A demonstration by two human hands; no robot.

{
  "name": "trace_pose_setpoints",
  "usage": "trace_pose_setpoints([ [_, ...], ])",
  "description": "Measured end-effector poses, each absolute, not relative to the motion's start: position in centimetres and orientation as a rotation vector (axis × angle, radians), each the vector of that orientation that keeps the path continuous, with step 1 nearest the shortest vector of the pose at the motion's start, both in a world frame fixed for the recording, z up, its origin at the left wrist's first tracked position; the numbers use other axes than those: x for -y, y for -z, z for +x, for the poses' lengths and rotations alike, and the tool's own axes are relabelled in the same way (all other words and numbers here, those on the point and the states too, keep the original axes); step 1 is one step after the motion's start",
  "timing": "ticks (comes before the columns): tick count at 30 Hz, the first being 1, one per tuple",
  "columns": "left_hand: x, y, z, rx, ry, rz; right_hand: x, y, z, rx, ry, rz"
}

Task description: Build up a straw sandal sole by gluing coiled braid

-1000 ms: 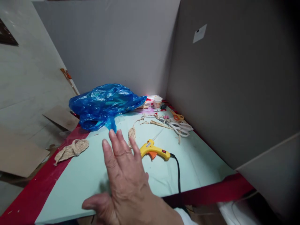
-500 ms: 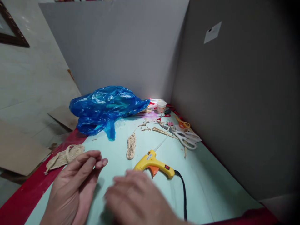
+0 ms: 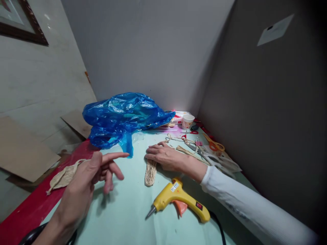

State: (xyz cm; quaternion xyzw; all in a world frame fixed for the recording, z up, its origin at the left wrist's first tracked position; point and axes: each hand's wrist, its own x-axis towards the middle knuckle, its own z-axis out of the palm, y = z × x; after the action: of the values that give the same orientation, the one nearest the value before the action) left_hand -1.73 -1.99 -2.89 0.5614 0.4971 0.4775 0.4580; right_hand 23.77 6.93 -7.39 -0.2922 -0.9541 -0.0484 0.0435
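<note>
My right hand (image 3: 165, 157) reaches across the pale green mat (image 3: 127, 217) and rests on the top end of a small woven straw sole (image 3: 150, 173), fingers together and curled over it. My left hand (image 3: 88, 178) hovers above the mat's left side with nothing in it, index finger stretched out and the other fingers loosely bent. A yellow glue gun (image 3: 180, 200) with a black cord lies just in front of the right wrist. A second woven straw piece (image 3: 62, 177) lies on the red border (image 3: 28, 217) beside my left hand.
A crumpled blue plastic bag (image 3: 122, 117) sits at the back of the mat. Scissors with orange handles (image 3: 214, 145), white-handled scissors (image 3: 217, 160), straw strands and a paper cup (image 3: 188, 121) lie at the back right. Grey panels close off the back and right.
My right hand has moved forward from near the front edge onto the woven sole. My left hand came into view and spread its fingers. The camera has tilted left and closer.
</note>
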Motion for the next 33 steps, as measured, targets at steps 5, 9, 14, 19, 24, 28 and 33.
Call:
trace_pose_setpoints([
  [5,0.3,3.0,-1.4,-1.376,-1.044,1.496,-7.8,6.3,23.4,2.974,0.051,-0.967],
  [9,-0.2,3.8,-1.2,-1.441,-0.994,1.547,-7.7,5.4,24.4,2.857,-0.149,-1.075],
  [14,0.5,4.0,-1.1,-1.294,-0.984,1.698,-6.0,3.7,25.4,2.640,-0.380,-1.111],
  [19,1.7,3.3,0.7,-1.213,-1.071,1.964,-4.0,2.0,24.6,2.521,-0.508,-1.051],
  [24,2.1,2.4,1.7,-1.294,-1.388,2.049,-3.4,1.5,23.2,2.468,-0.521,-1.040],
  [28,1.8,2.0,0.9,-1.324,-1.531,1.969,-5.5,2.2,22.5,2.521,-0.475,-1.038],
  [33,0.3,2.2,-0.2,-1.423,-1.560,1.623,-10.7,4.2,22.8,2.569,-0.353,-1.178],
])
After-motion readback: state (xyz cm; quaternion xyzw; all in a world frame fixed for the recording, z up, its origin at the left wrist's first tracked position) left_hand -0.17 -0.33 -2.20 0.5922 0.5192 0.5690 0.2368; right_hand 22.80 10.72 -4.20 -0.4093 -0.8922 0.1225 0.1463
